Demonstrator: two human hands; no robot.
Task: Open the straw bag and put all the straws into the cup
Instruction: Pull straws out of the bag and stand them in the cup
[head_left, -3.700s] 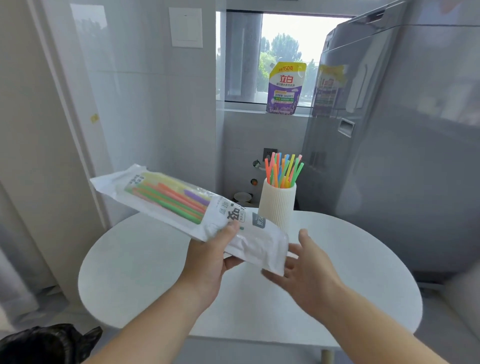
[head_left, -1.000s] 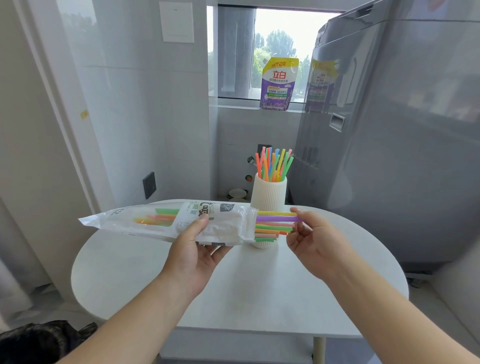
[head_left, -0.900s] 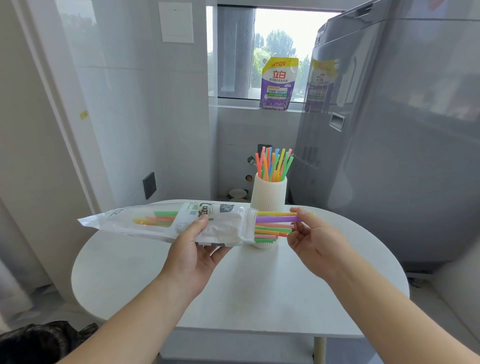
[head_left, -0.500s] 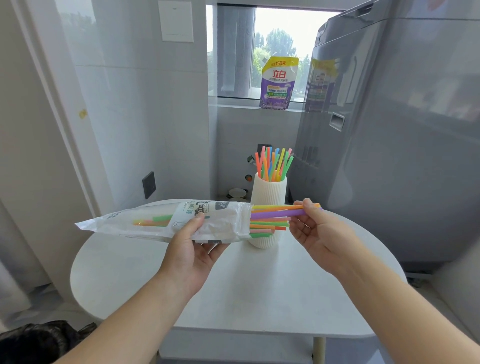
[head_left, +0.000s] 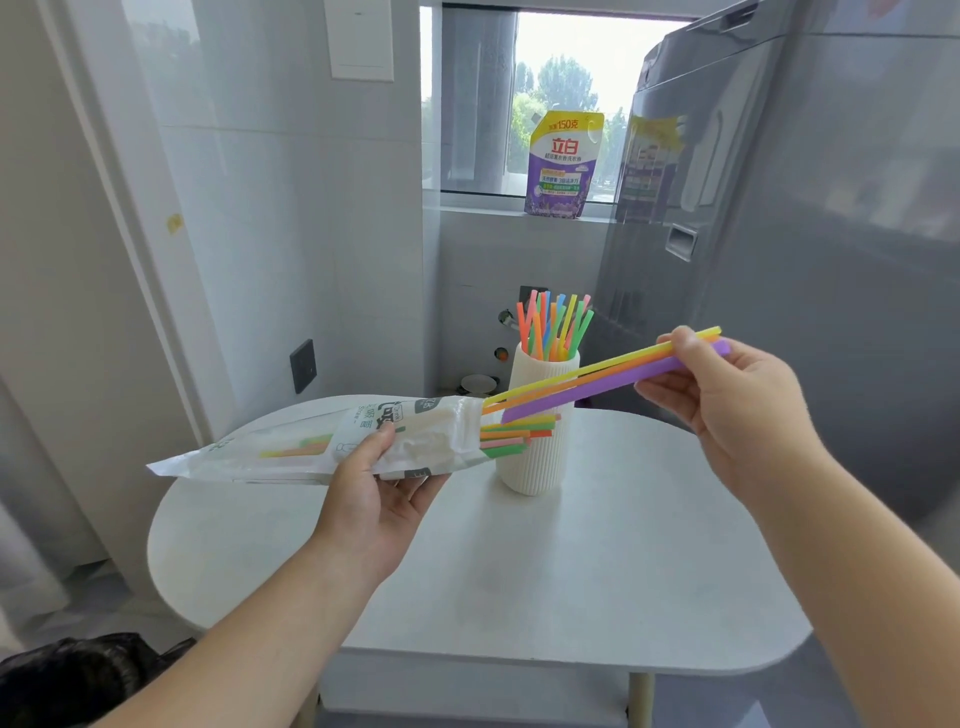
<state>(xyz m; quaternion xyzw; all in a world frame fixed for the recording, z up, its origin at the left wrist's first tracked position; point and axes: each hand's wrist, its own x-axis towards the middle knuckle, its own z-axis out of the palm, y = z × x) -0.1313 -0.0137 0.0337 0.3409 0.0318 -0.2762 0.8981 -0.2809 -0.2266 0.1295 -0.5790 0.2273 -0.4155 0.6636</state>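
Pinching the far ends of three long straws (head_left: 597, 382) (yellow, orange and purple) in the right hand (head_left: 743, 405), thumb on top, fingers curled under, closed on the little bundle. Slants them up and to the right from the open end of the bag (head_left: 291, 447), near ends at its mouth and seemingly not yet free; looks like the drawing-out step.

Grips the bag in the left hand (head_left: 374, 499), thumb pressed on the printed face, fingers underneath, above the left half of the table (head_left: 571, 571). Holds it roughly level with the mouth toward the cup (head_left: 540, 457), probably to brace the pack against the pull and stop the rest from spilling.

Leaves a fan of short ends (head_left: 514, 436), green, pink and orange, poking from the mouth, just in front of the cup's side. Shows more colour farther back through the bag's clear window.

Stands upright near the far edge of the table, white and ribbed, with a bunch of straws (head_left: 553, 325) already in it. Looks partly done, with several straws yet to go in.
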